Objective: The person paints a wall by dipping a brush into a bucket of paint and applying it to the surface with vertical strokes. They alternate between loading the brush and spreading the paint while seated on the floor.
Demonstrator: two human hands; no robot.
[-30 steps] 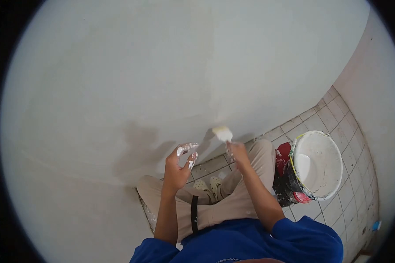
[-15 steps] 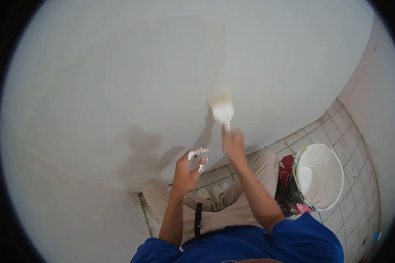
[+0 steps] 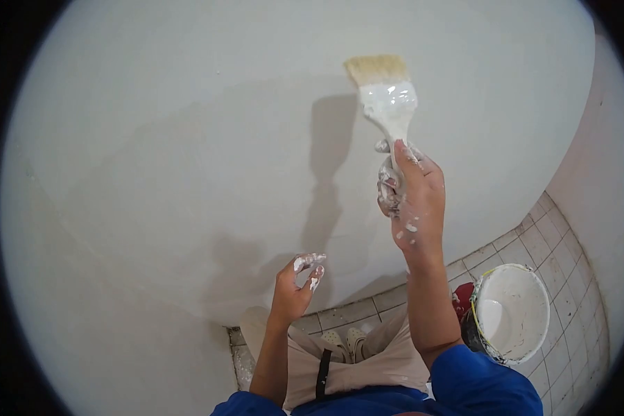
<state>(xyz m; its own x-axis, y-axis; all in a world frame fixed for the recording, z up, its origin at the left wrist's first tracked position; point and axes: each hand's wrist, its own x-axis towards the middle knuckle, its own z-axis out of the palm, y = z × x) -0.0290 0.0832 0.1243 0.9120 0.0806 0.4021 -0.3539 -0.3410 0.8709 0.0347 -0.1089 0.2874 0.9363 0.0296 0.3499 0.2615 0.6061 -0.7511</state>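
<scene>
My right hand [image 3: 412, 187] grips the handle of a wide paintbrush [image 3: 390, 104], its pale yellow bristles pointing up. White paint coats the brush's body, and smears of it cover my fingers and wrist. The brush is held up before the pale wall [image 3: 187, 152], its shadow falling on the wall to the left. Lower down, my left hand [image 3: 298, 288] hangs in front of the wall with nothing in it. Its paint-covered thumb and fingers are curved, with a gap between them.
On the right, a bucket [image 3: 512, 315] with white paint inside stands on the tiled floor [image 3: 561, 277], a red object [image 3: 462, 298] beside it. Another wall [image 3: 613, 139] rises at the far right. My shoes [image 3: 344, 343] are near the wall's foot.
My right hand has raised the paintbrush up and to the right, closer to the camera. The left hand keeps its pose. The view has shifted slightly.
</scene>
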